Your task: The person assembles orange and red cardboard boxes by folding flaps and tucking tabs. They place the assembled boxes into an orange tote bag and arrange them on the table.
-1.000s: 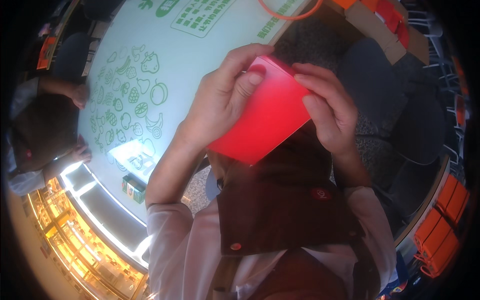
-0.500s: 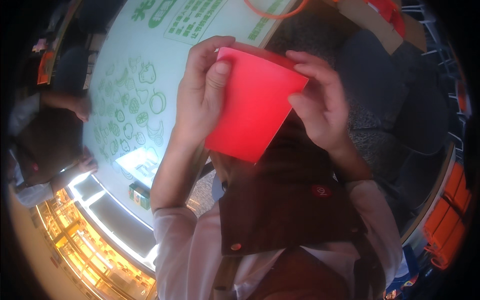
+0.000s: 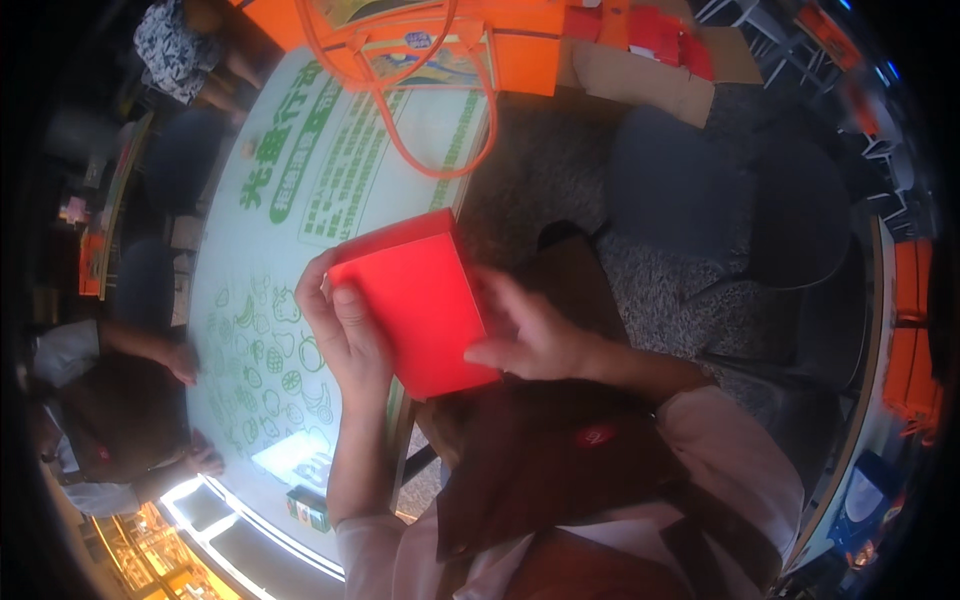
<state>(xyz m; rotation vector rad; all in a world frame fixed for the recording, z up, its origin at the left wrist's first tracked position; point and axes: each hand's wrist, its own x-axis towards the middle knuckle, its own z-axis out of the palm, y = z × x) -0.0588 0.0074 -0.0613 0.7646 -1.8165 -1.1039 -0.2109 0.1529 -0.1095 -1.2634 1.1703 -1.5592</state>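
I had the left hand [image 3: 350,340] with its grip closed on the red box [image 3: 415,305], thumb across the near face and fingers around the left side. The right hand [image 3: 530,328] had its grip half-curled at the right edge; I couldn't tell whether it pressed. The box was up in front of the dark apron [image 3: 560,455], near the edge of the printed surface [image 3: 215,330], with an orange bag [image 3: 525,68] at the far end.

Box [image 3: 422,315] between both hands [image 3: 350,335], table [image 3: 228,290] left, probably chairs [image 3: 670,185] right
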